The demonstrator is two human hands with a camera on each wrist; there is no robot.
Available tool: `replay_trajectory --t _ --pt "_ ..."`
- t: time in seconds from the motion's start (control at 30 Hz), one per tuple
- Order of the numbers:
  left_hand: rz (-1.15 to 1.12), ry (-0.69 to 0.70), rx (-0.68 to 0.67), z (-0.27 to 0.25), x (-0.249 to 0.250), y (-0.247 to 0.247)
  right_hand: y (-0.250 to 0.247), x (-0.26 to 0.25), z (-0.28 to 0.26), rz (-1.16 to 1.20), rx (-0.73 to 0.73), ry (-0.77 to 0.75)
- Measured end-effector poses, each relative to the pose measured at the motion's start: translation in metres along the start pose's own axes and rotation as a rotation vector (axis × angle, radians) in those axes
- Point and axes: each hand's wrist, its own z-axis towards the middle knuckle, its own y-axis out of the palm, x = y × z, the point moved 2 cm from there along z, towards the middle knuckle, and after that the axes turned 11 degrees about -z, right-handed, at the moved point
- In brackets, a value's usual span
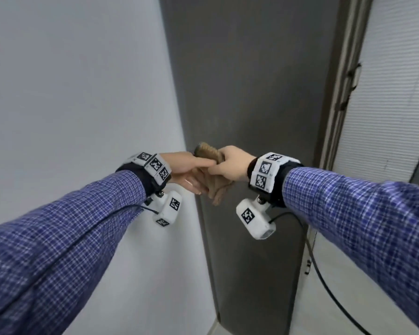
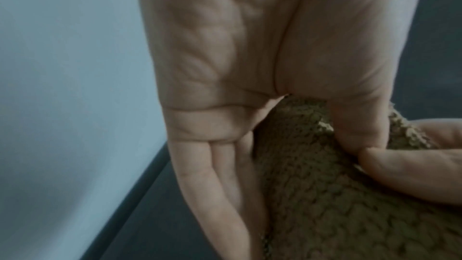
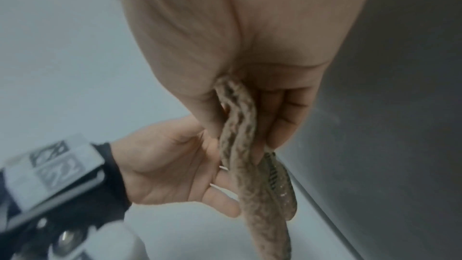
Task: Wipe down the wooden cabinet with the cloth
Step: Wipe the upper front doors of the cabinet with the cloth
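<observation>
Blue checked sleeves (image 1: 58,238) fill the near corners of the head view, both arms reaching in toward the middle, each wrist wrapped in a white marker-covered band (image 1: 155,168). Out at the centre the two hands meet on a folded tan knitted cloth (image 1: 207,151), held up in the air right in front of the tall dark grey-brown cabinet panel (image 1: 252,93). Whether the cloth touches the panel, I cannot tell.

Right hand (image 1: 230,164) comes in from the right, fingers curled tight, gripping the cloth; the right wrist view shows folded layers of cloth (image 3: 237,126) squeezed between thumb base and bunched fingers (image 3: 282,118), with the rest hanging down below.

Left hand (image 1: 191,169) comes in from the left, just under and touching the right. From the left wrist view, the long fingers (image 2: 225,175) lie straight and pressed together alongside the cloth (image 2: 325,195), while the thumb (image 2: 355,122) pushes into the knit from the other side, so it's a flat pinch.

Pale grey wall (image 1: 70,81) fills the left, white horizontal blinds (image 1: 392,93) the far right, and a black cable (image 1: 324,281) trails down from the right wrist.
</observation>
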Motion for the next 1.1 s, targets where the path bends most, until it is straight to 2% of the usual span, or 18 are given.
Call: replay_trajectory --t 0.07,0.2,0.4,0.5,0.63,0.8,0.93,1.0,1.1 --pt "0.025 0.063 -0.016 -0.007 0.024 0.006 -0.032 0.0 -0.011 0.081 0.038 0.016" --pt "-0.055 0.152 -0.146 -0.021 0.07 0.028 -0.09 0.012 -0.044 0.2 0.085 0.045" --pt "-0.125 0.19 -0.229 -0.017 0.131 0.077 -0.171 0.04 -0.073 0.316 -0.018 -0.024" --pt "-0.064 0.217 -0.224 -0.01 0.168 0.113 -0.208 0.062 -0.076 0.371 -0.066 -0.095" --pt "-0.09 0.2 -0.209 0.007 0.207 0.159 -0.252 0.095 -0.075 0.651 -0.102 -0.159" --pt "-0.123 0.316 0.074 0.025 0.254 0.188 -0.304 0.123 -0.066 0.854 -0.16 -0.235" --pt "-0.058 0.462 0.431 0.013 0.295 0.195 -0.337 0.13 -0.058 1.045 -0.132 -0.278" --pt "-0.025 0.554 0.633 0.006 0.317 0.188 -0.358 0.134 -0.048 1.132 0.04 -0.268" --pt "0.019 0.693 0.89 0.005 0.345 0.164 -0.407 0.136 -0.027 0.992 0.586 -0.31"
